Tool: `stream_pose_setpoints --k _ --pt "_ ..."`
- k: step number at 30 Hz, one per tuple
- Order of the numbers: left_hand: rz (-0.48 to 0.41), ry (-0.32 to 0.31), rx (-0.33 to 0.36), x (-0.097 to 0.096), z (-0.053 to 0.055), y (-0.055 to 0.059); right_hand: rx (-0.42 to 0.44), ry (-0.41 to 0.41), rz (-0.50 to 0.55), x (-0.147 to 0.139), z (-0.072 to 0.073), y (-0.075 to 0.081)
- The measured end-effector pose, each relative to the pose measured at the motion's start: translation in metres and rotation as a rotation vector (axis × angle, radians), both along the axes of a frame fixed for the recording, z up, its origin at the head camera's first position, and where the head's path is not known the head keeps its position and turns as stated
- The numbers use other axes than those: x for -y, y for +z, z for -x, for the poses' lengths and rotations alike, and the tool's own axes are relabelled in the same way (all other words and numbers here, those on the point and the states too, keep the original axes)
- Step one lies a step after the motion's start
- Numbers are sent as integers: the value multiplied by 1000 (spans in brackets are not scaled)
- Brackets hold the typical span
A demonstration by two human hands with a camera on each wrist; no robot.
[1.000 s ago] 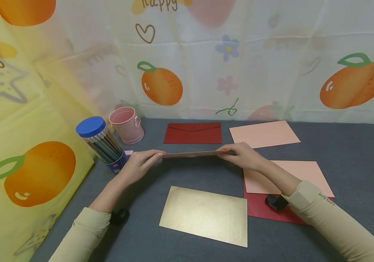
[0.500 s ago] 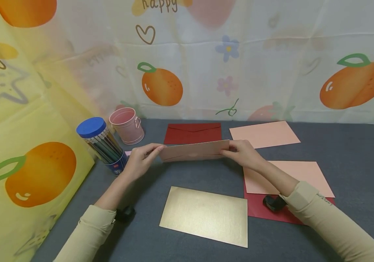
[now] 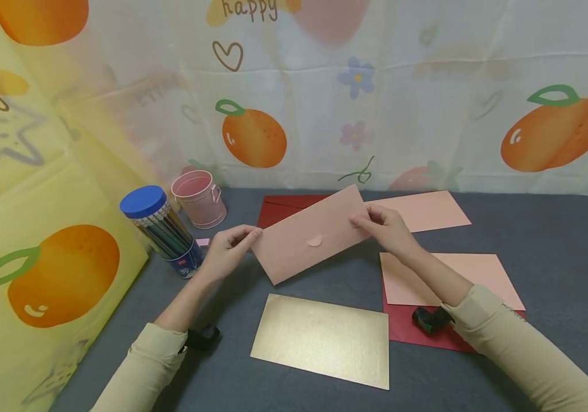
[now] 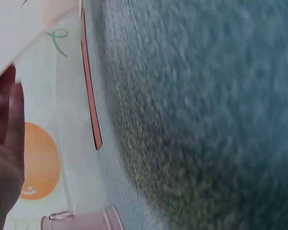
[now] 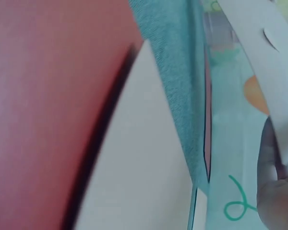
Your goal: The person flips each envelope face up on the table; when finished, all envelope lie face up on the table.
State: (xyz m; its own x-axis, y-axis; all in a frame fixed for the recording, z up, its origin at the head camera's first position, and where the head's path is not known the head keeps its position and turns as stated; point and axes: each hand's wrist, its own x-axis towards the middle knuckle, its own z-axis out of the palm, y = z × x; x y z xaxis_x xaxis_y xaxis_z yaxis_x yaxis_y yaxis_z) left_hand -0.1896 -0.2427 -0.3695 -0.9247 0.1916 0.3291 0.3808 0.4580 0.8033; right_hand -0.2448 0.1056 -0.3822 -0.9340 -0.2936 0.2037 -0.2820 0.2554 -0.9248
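Note:
My left hand (image 3: 226, 253) pinches the left corner of a pink envelope (image 3: 304, 226), and my right hand (image 3: 390, 230) grips its right end. Held up in the air, the envelope tilts with its right side higher and shows a small half-round tab in the middle of its face. In the left wrist view, the fingers (image 4: 15, 112) reach up to the envelope's pale edge. The right wrist view shows the envelope (image 5: 269, 62) above my right hand (image 5: 278, 191). A gold envelope or card (image 3: 322, 341) lies on the table below.
Behind the held envelope lie a red envelope (image 3: 286, 209), partly covered, and a pink one (image 3: 422, 210). At right, another pink one (image 3: 451, 278) overlaps a red one (image 3: 402, 326). A pink bucket (image 3: 199, 200) and a blue-lidded pencil tub (image 3: 162, 229) stand at left on the dark table.
The envelope, seen nearly edge-on a second ago, has turned to show its face and now slants, its right end raised. Both hands keep hold of it; the other things stay put.

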Motion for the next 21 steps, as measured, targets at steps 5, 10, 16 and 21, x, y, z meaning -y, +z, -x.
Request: stream_pose_setpoints --k 5,10,16,21 --pt "-97 -130 225 -6 -2 2 101 -11 88 2 1 2" --pt "-145 -255 380 -19 -4 5 172 43 119 9 -3 5" --pt "-166 -298 472 -41 -5 10 232 138 77 22 -10 6" --pt "-158 -315 487 -53 -4 10 267 170 70 31 -13 6"
